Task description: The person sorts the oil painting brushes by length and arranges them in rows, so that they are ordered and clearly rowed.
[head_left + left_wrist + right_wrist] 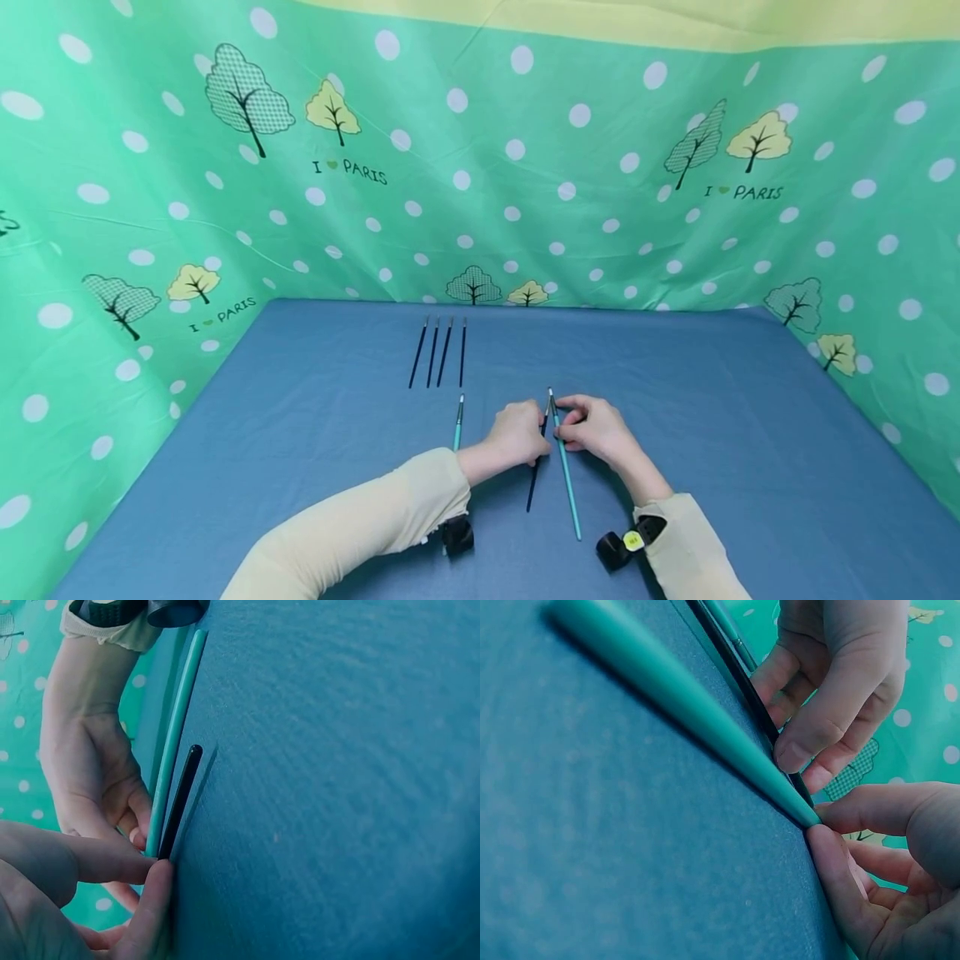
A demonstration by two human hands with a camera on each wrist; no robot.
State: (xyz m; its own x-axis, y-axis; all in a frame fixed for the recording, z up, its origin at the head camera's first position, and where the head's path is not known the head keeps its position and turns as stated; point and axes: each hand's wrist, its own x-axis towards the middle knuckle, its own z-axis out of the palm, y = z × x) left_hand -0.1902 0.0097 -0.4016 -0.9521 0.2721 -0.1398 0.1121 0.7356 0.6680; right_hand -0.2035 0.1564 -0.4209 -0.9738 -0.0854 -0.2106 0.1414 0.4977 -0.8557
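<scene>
My left hand (517,433) pinches a thin black-handled paintbrush (532,487) between thumb and forefinger. Its handle end (182,799) sticks out past the fingertips in the left wrist view. Just to the right, my right hand (597,429) pinches a teal-handled paintbrush (568,487) near its bristle end, seen closely as a teal handle (682,709) in the right wrist view. The two brushes lie at a slight angle, with their bristle ends close together. My fingers partly hide the middle of the black brush.
Several black paintbrushes (437,354) lie in a row further back on the blue cloth-covered table (315,417). Another teal paintbrush (459,421) lies left of my left hand, its lower part hidden by the arm. A green dotted curtain (480,167) surrounds the table.
</scene>
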